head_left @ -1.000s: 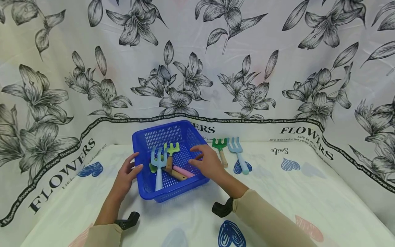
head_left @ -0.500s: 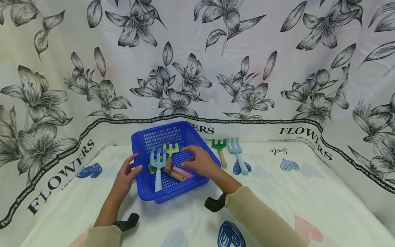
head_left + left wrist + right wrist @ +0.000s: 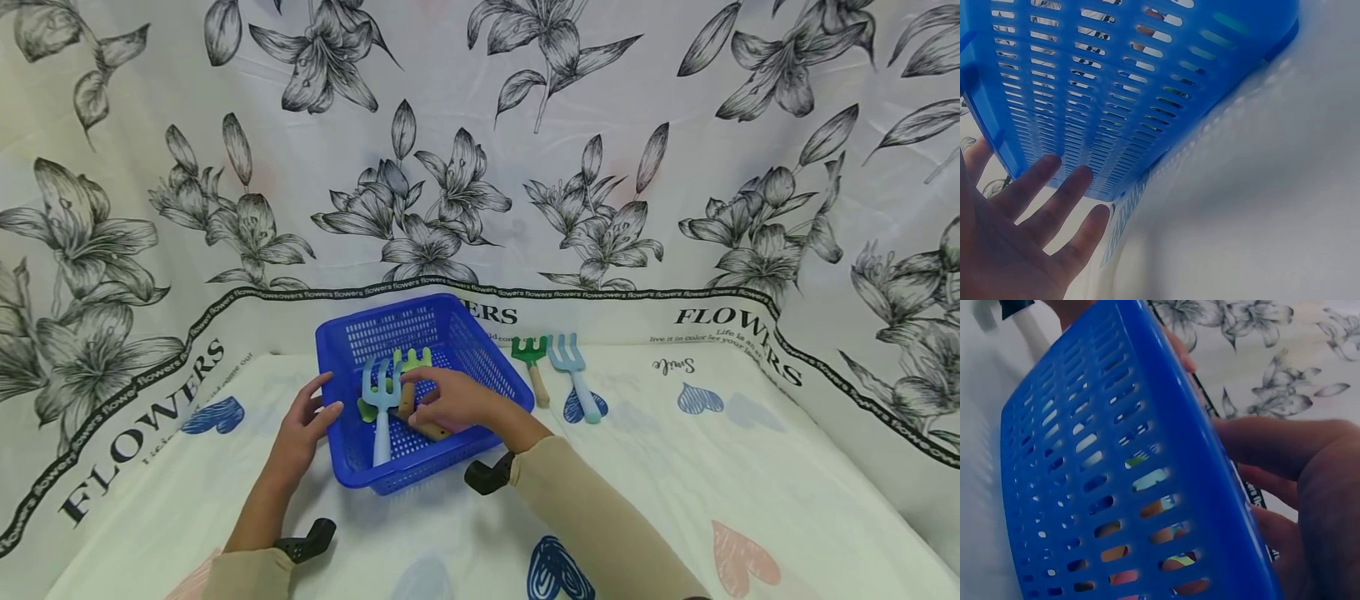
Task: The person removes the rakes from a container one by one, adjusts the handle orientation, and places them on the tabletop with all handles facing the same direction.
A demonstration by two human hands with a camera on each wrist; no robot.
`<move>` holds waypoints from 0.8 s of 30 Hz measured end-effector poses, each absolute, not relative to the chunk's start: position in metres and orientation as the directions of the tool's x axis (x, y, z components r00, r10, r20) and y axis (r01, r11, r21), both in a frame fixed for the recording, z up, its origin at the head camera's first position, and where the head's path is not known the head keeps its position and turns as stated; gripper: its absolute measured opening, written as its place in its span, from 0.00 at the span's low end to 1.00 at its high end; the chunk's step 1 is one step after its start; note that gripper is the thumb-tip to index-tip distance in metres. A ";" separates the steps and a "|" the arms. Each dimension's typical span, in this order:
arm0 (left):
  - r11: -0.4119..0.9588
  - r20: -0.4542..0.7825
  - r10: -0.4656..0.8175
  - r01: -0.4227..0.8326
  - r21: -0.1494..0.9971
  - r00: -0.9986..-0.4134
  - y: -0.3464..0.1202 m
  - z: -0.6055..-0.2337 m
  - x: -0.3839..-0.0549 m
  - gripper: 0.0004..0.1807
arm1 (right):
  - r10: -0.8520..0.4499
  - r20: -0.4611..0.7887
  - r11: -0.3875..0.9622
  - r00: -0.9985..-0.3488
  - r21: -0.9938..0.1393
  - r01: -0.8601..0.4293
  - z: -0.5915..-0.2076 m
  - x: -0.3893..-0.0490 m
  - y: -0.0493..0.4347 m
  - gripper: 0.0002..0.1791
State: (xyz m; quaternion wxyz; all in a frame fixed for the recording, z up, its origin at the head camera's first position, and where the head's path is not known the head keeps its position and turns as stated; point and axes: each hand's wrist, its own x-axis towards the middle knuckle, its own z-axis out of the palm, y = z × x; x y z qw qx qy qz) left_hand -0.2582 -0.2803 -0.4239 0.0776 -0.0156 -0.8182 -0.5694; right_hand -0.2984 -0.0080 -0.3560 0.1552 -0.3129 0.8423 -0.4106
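Note:
A blue plastic basket [image 3: 442, 467] with slotted walls holds several small garden tools. My left hand [image 3: 302, 429] rests at its left rim, and in the left wrist view the straight fingers [image 3: 1072, 194] spread against the outer wall. Reaching over the right side, my right hand [image 3: 453, 400] has its fingers relaxed above the tools. Closest to its fingertips are a lime-green hand rake [image 3: 412, 358] with a wooden handle and another wooden handle [image 3: 433, 431]. Left of these lies a light blue hand fork [image 3: 382, 412]. The right hand hides the pink handle in the head view.
Right of the basket, a dark green hand rake [image 3: 535, 367] with a wooden handle and a second light blue hand fork [image 3: 576, 379] lie on the white heart-print cloth [image 3: 645, 467]. A flower-print curtain [image 3: 450, 233] hangs behind.
My right hand has moved left and further over the basket, from its right side to above the wooden handles, covering the pink handle. The left hand has stayed at the rim.

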 end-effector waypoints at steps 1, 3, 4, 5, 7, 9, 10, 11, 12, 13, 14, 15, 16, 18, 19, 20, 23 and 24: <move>0.354 0.145 -0.064 0.113 0.928 -0.987 -0.281 -0.424 -0.258 0.41 | -0.674 -0.024 0.465 -0.738 -0.790 -0.399 -0.356 -0.299 -0.009 0.35; 0.354 0.142 -0.065 0.110 0.929 -0.988 -0.282 -0.423 -0.257 0.42 | -0.705 -0.055 0.460 -0.707 -0.795 -0.397 -0.357 -0.301 -0.011 0.36; 0.354 0.141 -0.065 0.109 0.929 -0.988 -0.282 -0.423 -0.256 0.42 | -0.720 -0.064 0.455 -0.691 -0.796 -0.400 -0.357 -0.302 -0.012 0.36; 0.353 0.142 -0.065 0.111 0.929 -0.988 -0.282 -0.423 -0.255 0.42 | -0.731 -0.072 0.449 -0.679 -0.799 -0.399 -0.358 -0.303 -0.013 0.37; 0.349 0.142 -0.066 0.111 0.931 -0.988 -0.281 -0.423 -0.255 0.42 | -0.745 -0.085 0.443 -0.662 -0.805 -0.394 -0.359 -0.304 -0.015 0.37; 0.345 0.142 -0.069 0.110 0.932 -0.988 -0.280 -0.423 -0.254 0.41 | -0.752 -0.098 0.439 -0.652 -0.812 -0.384 -0.360 -0.305 -0.016 0.38; 0.344 0.144 -0.069 0.112 0.932 -0.987 -0.280 -0.423 -0.254 0.41 | -0.756 -0.103 0.435 -0.647 -0.817 -0.379 -0.361 -0.306 -0.017 0.38; 0.341 0.144 -0.069 0.112 0.933 -0.987 -0.279 -0.423 -0.254 0.40 | -0.757 -0.107 0.438 -0.644 -0.815 -0.379 -0.362 -0.307 -0.018 0.38; 0.341 0.143 -0.069 0.112 0.933 -0.987 -0.278 -0.422 -0.254 0.40 | -0.757 -0.114 0.445 -0.643 -0.811 -0.380 -0.362 -0.307 -0.019 0.38; 0.341 0.144 -0.067 0.113 0.933 -0.987 -0.277 -0.422 -0.254 0.40 | -0.758 -0.121 0.454 -0.641 -0.804 -0.384 -0.363 -0.307 -0.019 0.38; 0.342 0.145 -0.066 0.114 0.933 -0.987 -0.277 -0.421 -0.254 0.40 | -0.758 -0.129 0.466 -0.639 -0.793 -0.392 -0.364 -0.307 -0.020 0.38; 0.344 0.145 -0.065 0.114 0.932 -0.987 -0.276 -0.421 -0.254 0.40 | -0.758 -0.140 0.482 -0.637 -0.778 -0.403 -0.364 -0.307 -0.021 0.39; 0.344 0.146 -0.063 0.116 0.932 -0.987 -0.276 -0.420 -0.254 0.40 | -0.758 -0.149 0.496 -0.635 -0.763 -0.415 -0.364 -0.307 -0.021 0.39; 0.349 0.150 -0.063 0.119 0.930 -0.987 -0.275 -0.419 -0.253 0.40 | -0.760 -0.164 0.517 -0.629 -0.739 -0.433 -0.365 -0.307 -0.022 0.40; 0.349 0.153 -0.063 0.122 0.929 -0.986 -0.275 -0.419 -0.253 0.40 | -0.760 -0.167 0.524 -0.628 -0.730 -0.440 -0.364 -0.307 -0.023 0.40; 0.351 0.154 -0.064 0.123 0.928 -0.986 -0.276 -0.419 -0.253 0.40 | -0.759 -0.168 0.529 -0.629 -0.722 -0.446 -0.364 -0.307 -0.023 0.40; 0.356 0.158 -0.065 0.125 0.926 -0.985 -0.277 -0.418 -0.254 0.40 | -0.751 -0.161 0.537 -0.641 -0.713 -0.451 -0.364 -0.307 -0.024 0.40; 0.357 0.158 -0.066 0.124 0.926 -0.985 -0.277 -0.419 -0.254 0.40 | -0.747 -0.158 0.538 -0.646 -0.714 -0.447 -0.364 -0.307 -0.024 0.39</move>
